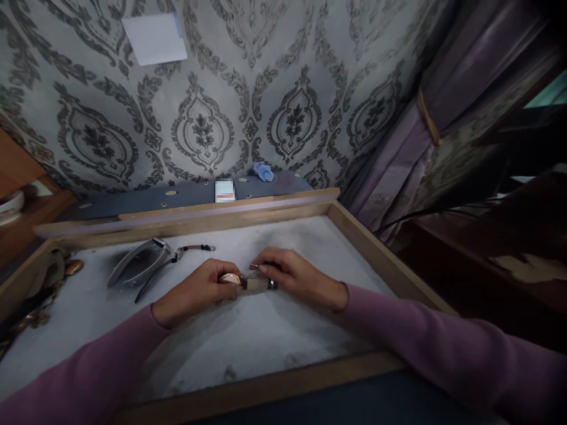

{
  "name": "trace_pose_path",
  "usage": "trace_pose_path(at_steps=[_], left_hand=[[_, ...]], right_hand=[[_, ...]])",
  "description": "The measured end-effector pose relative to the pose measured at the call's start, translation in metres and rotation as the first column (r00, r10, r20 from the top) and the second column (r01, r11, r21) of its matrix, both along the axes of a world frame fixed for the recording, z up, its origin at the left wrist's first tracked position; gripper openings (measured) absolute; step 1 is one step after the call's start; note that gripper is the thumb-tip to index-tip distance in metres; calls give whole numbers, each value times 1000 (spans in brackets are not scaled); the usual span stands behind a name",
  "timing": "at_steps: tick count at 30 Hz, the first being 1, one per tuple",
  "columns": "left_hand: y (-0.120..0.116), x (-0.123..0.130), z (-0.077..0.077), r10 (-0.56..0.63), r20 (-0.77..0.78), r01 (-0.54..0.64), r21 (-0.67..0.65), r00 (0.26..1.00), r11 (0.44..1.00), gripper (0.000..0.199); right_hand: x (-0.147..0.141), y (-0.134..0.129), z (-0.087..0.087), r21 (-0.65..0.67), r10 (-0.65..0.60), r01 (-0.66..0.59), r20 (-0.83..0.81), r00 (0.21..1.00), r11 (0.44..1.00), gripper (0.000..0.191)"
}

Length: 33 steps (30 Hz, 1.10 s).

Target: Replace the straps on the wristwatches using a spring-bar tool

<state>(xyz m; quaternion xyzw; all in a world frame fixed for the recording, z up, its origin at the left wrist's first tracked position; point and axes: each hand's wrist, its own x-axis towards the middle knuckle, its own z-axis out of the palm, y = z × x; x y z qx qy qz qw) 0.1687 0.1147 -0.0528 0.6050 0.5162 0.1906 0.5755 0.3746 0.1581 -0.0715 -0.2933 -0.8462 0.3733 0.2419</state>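
A round, rose-gold rimmed watch (231, 279) is pinched in my left hand (206, 290), its face tilted up. From it a light strap (257, 284) runs to the right, ending in a dark, shiny piece beside my right hand (295, 276). Thumb and forefinger of my right hand are closed on a thin metal item (254, 267), too small to name. Both hands are over the white bottom of a wooden-framed tray (363, 239), near its middle.
Sunglasses (140, 262) and a corded bracelet (195, 248) lie left of my hands. Gold jewellery (35, 319) is piled at the far left. Behind the frame sit a small card (225, 191) and a blue crumpled cloth (264, 172). A curtain (390, 171) hangs at right.
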Motion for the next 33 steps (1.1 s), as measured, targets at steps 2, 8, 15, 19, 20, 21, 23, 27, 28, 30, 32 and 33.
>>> trace_pose_path(at_steps=[2,8,15,19,20,21,23,27,28,30,32,33], left_hand=[[0,0,0,-4,12,4,4,1000,1000,9],[1,0,1,12,32,-12,-26,999,1000,10],[1,2,2,31,7,-30,-26,1000,999,12],[0,3,3,31,4,-30,-23,1000,999,11],[0,3,3,33,-2,-33,-23,999,999,10],[0,3,3,34,-11,-34,-22,999,999,10],[0,3,3,33,-17,-33,-21,999,999,10],[0,2,3,37,-12,-38,-23,999,999,10],[0,2,4,38,-12,-38,-22,999,999,10],[0,2,4,35,-16,-35,-17,999,999,9],[-1,3,5,34,-22,-34,-16,999,999,9],[-1,3,6,34,-26,-34,-16,999,999,9]], right_hand=[[-2,-1,-1,87,-19,21,-25,1000,996,16],[-4,-6,1,157,18,-8,-64,998,988,16],[-4,-8,-3,121,103,-105,22,994,987,19],[-4,-8,-5,179,70,-81,69,995,981,18],[-4,-8,-5,187,68,-81,75,995,979,18],[-4,-8,-5,190,67,-81,80,995,978,19],[-4,-7,-5,190,67,-82,85,994,978,20],[-3,-7,-5,177,79,-93,86,993,980,22],[-3,-7,-5,174,81,-95,83,993,980,23],[-3,-7,-5,172,90,-102,78,993,980,24],[-3,-7,-6,171,98,-109,68,993,979,24],[-3,-7,-6,170,102,-112,62,993,979,25]])
